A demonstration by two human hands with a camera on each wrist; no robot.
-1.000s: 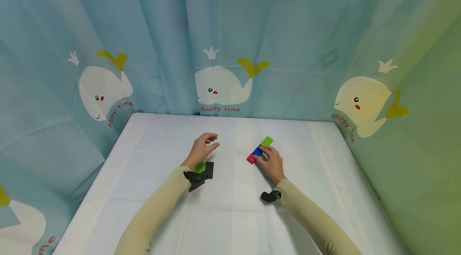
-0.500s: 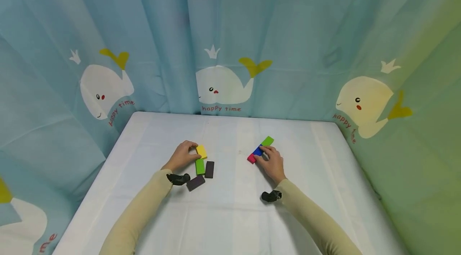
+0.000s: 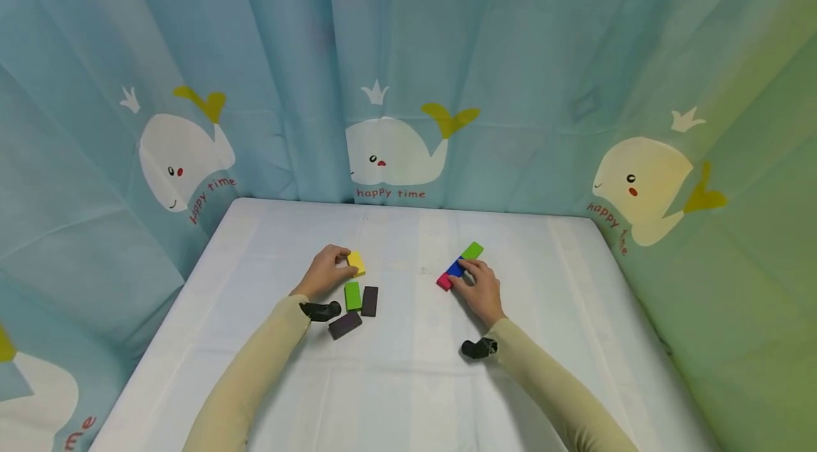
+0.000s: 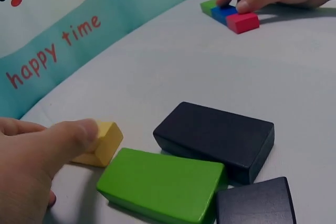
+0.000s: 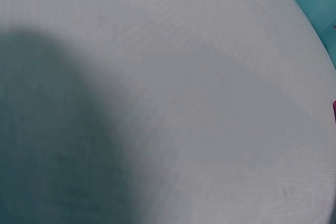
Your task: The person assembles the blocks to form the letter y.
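My left hand (image 3: 324,273) pinches a yellow block (image 3: 356,263) between thumb and fingers at the left of the table. In the left wrist view the thumb lies over part of this yellow block (image 4: 108,141). Just nearer lies a green block (image 3: 353,296), with one dark block (image 3: 369,301) to its right and another dark block (image 3: 345,326) below it. My right hand (image 3: 483,290) holds a blue block (image 3: 455,268), thumb and fingers curled at it. The blue block sits in a slanting row between a red block (image 3: 444,282) and a second green block (image 3: 473,250).
The white-covered table (image 3: 408,381) ends at a blue curtain (image 3: 530,154) with whale prints behind and at the sides. Black wrist cameras stick out from both sleeves, the left one (image 3: 321,311) close to the green and dark blocks.
My left hand came back leftward and took hold of the yellow block, then shifted it slightly away from the green block. My right hand stays at the row.
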